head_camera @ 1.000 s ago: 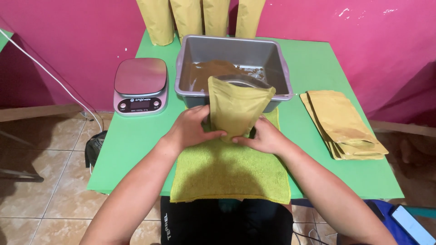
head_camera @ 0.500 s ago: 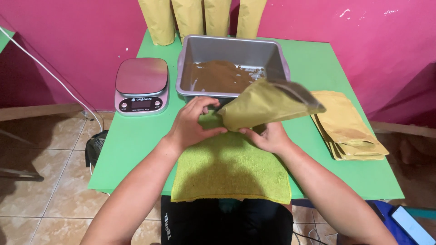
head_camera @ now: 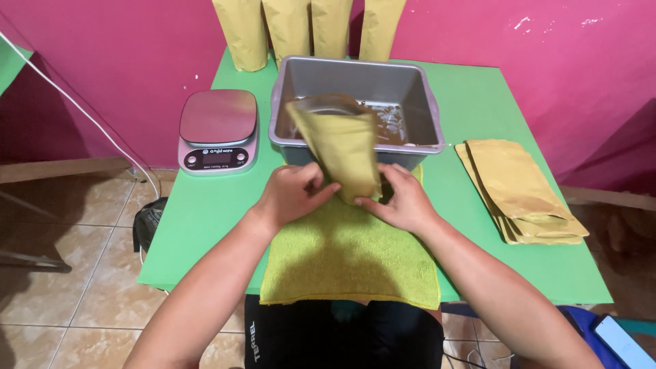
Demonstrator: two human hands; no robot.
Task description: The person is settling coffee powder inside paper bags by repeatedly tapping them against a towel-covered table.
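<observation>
A tan paper pouch (head_camera: 339, 152) stands tilted, its open top leaning toward the person's left, above the far edge of a yellow-green towel (head_camera: 348, 256) and just in front of a grey tub (head_camera: 355, 102) that holds brown grains. The left hand (head_camera: 294, 193) and the right hand (head_camera: 402, 199) each pinch the pouch's bottom end from their own side, fingers curled around it. On the green counter (head_camera: 205, 225), a kitchen scale (head_camera: 219, 130) sits left of the tub, a stack of flat pouches (head_camera: 523, 191) lies to the right, and more pouches (head_camera: 287, 27) stand upright along the pink wall.
</observation>
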